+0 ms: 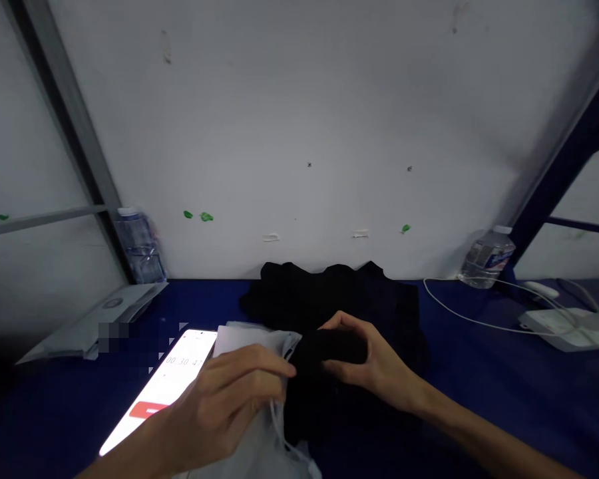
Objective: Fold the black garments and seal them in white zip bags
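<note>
My left hand point(237, 399) is closed on the right edge of a translucent white bag point(249, 446), near its opening. Its fingertips meet a folded bundle of black cloth point(304, 386). My right hand point(367, 362) grips this bundle from the right, thumb below and fingers above. How much of the cloth lies inside the bag, I cannot tell. Behind both hands more black cloth point(329, 293) is heaped against the wall. Partly hidden by my left forearm, a lit phone point(154, 379) with a running-timer display lies to the left.
The dark blue surface point(199, 299) meets a white wall point(299, 133). A plastic bottle point(140, 246) stands at the back left, another bottle point(488, 258) at the back right. Flat pale packages point(100, 319) lie at left. A white cable point(459, 319) runs to a power strip point(554, 329).
</note>
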Demonstrator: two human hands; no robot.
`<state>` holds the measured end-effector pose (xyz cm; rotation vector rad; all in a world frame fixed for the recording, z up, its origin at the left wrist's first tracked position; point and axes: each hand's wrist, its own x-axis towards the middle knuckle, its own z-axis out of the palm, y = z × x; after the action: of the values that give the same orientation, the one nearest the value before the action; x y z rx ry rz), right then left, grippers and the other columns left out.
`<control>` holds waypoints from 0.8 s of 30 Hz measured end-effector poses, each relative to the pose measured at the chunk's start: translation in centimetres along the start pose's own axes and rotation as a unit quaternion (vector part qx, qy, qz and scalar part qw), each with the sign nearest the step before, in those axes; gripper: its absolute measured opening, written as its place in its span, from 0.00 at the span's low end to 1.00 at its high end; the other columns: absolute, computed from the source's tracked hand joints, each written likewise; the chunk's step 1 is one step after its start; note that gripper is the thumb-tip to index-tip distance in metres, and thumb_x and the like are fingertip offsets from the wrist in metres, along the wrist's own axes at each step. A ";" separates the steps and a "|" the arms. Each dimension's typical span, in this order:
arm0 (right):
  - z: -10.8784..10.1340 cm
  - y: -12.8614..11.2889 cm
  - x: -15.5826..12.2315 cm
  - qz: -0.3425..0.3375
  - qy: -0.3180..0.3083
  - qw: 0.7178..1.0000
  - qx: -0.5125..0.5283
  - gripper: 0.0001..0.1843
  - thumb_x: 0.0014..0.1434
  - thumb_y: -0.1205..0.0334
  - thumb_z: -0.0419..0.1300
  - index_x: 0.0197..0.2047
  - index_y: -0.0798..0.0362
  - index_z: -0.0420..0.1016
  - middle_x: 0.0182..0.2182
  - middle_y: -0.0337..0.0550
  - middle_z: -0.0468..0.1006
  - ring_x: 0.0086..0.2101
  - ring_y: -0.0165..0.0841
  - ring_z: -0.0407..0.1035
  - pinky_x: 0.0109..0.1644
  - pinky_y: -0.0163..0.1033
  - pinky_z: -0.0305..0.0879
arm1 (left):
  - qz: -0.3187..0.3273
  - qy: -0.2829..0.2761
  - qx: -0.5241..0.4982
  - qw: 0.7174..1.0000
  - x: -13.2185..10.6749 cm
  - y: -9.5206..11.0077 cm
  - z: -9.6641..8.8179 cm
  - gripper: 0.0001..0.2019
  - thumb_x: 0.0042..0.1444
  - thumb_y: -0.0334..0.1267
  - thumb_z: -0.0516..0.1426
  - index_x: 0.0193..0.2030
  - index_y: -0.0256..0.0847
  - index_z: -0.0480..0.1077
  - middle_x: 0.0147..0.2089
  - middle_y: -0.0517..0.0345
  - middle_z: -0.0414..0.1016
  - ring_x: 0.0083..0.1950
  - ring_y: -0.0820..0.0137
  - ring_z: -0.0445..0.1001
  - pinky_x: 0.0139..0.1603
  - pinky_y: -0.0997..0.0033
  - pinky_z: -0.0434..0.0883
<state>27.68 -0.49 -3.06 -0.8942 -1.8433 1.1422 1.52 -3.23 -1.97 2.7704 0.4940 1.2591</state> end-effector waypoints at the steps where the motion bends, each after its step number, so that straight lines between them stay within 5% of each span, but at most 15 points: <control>1: 0.2 0.1 -0.1 -0.008 0.014 1.000 -0.010 0.16 0.54 0.57 0.70 0.40 0.50 0.68 0.35 0.37 0.76 0.34 0.33 0.71 0.37 0.38 0.69 | -0.006 -0.005 -0.014 1.000 0.1 0.1 0.0 0.15 0.60 0.16 0.48 0.43 0.39 0.67 0.44 0.52 0.77 0.43 0.70 0.77 0.40 0.73 0.75; 7: 1.6 0.8 -1.0 -0.135 0.080 0.978 -0.135 0.17 0.54 0.62 0.68 0.43 0.48 0.66 0.35 0.38 0.74 0.34 0.34 0.70 0.37 0.39 0.68 | -0.087 -0.018 -0.046 0.995 0.3 0.0 -0.3 0.12 0.63 0.20 0.48 0.42 0.41 0.65 0.44 0.55 0.75 0.44 0.70 0.74 0.42 0.71 0.73; 11: 1.5 1.1 -1.3 -0.234 0.018 0.953 -0.194 0.23 0.53 0.63 0.69 0.50 0.46 0.68 0.40 0.42 0.75 0.37 0.37 0.72 0.39 0.42 0.69 | -0.105 -0.019 -0.038 0.994 0.2 -0.3 -0.3 0.13 0.64 0.20 0.46 0.42 0.42 0.63 0.44 0.57 0.74 0.44 0.71 0.74 0.43 0.72 0.72; 17: 0.7 1.1 -1.3 -0.280 -0.036 0.932 -0.229 0.26 0.54 0.74 0.63 0.53 0.42 0.70 0.54 0.44 0.74 0.48 0.40 0.71 0.52 0.49 0.66 | -0.103 -0.021 -0.012 0.994 -0.1 -0.4 -0.1 0.13 0.65 0.20 0.47 0.42 0.42 0.65 0.49 0.55 0.72 0.48 0.71 0.74 0.45 0.72 0.73; 24: 0.7 1.3 -1.0 -0.330 -0.027 0.920 -0.212 0.34 0.45 0.83 0.51 0.50 0.44 0.74 0.58 0.41 0.72 0.47 0.39 0.69 0.47 0.48 0.68 | -0.081 0.036 0.017 0.996 0.1 -0.3 0.0 0.13 0.64 0.20 0.52 0.42 0.42 0.72 0.46 0.54 0.70 0.43 0.70 0.74 0.34 0.75 0.74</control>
<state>27.71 -1.15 -4.69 -0.3888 -2.2354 0.3546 1.48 -2.92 -1.93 2.6551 0.7366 1.3280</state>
